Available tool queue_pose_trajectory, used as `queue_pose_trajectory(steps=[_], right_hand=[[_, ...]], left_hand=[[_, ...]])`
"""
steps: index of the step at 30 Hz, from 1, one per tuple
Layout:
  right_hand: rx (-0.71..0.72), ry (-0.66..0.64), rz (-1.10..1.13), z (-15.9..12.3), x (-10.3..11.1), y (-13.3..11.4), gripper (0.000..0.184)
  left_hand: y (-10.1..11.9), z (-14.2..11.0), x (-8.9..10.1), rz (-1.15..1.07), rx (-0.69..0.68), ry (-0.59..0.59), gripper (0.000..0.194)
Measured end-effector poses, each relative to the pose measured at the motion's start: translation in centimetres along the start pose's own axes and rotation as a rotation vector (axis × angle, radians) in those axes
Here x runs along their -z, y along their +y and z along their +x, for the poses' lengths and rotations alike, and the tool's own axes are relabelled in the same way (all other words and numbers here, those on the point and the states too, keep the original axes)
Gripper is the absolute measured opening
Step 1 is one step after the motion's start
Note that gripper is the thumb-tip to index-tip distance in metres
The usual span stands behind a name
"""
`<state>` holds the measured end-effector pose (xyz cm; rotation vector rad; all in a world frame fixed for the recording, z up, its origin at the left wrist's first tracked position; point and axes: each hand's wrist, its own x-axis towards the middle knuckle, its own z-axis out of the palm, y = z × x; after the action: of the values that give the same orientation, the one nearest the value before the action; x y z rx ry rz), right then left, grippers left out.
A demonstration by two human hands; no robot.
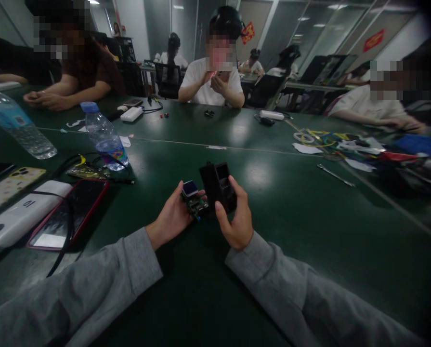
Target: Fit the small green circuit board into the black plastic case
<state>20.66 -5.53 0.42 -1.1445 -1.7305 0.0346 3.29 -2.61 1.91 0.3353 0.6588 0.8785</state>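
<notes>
My left hand (175,214) is closed around the edge of a small green circuit board (195,203) with a little screen (190,188) at its upper end. In my right hand (237,217) is a black plastic case (215,185) with a rectangular opening near its top, gripped between thumb and fingers. The case is tilted and stands close beside the board. Whether the two touch, I cannot tell. Both are held above the dark green table (186,299).
Left lie a red-edged phone (71,212), a white power bank (27,212), cables and two water bottles, one a blue-capped bottle (103,135). At right are a metal wrench-like tool (335,175) and tangled cables (319,139). Several people sit around the table.
</notes>
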Motion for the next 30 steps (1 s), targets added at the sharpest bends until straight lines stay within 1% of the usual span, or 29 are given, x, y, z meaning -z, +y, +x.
queue_pose_trajectory(steps=[2, 5, 8, 10, 15, 19, 22, 26, 30], right_hand=[[-0.003, 0.016, -0.069, 0.2, 0.9, 1.6, 0.062], [-0.034, -0.002, -0.169, 0.3, 1.8, 4.5, 0.059], [-0.137, -0.02, -0.222, 0.2, 1.9, 6.6, 0.056], [-0.166, -0.038, -0.228, 0.1, 1.7, 7.3, 0.056], [-0.137, -0.124, -0.275, -0.1, 1.2, 7.1, 0.057], [-0.114, -0.214, -0.366, -0.1, 1.3, 6.4, 0.051], [-0.111, -0.196, -0.419, -0.1, 1.5, 5.9, 0.049], [-0.11, -0.166, -0.42, -0.1, 1.6, 5.6, 0.046], [-0.102, -0.157, -0.388, -0.2, 1.5, 5.8, 0.043]], left_hand=[[0.1, -0.2, -0.1, -0.016, 0.011, -0.019, 0.054], [0.2, -0.5, -0.4, -0.029, 0.008, -0.001, 0.056], [0.2, -0.9, -0.7, -0.026, -0.011, 0.025, 0.056], [0.1, -1.0, -0.8, -0.026, -0.022, 0.034, 0.055], [0.0, -1.0, -0.4, -0.028, -0.022, -0.012, 0.056], [-0.1, -1.0, -0.1, -0.013, -0.026, -0.023, 0.054], [-0.3, -1.0, 0.1, 0.027, -0.049, -0.037, 0.047], [-0.5, -0.8, 0.5, 0.081, -0.059, -0.045, 0.041], [-0.6, -1.0, 0.5, 0.129, -0.092, -0.052, 0.042]])
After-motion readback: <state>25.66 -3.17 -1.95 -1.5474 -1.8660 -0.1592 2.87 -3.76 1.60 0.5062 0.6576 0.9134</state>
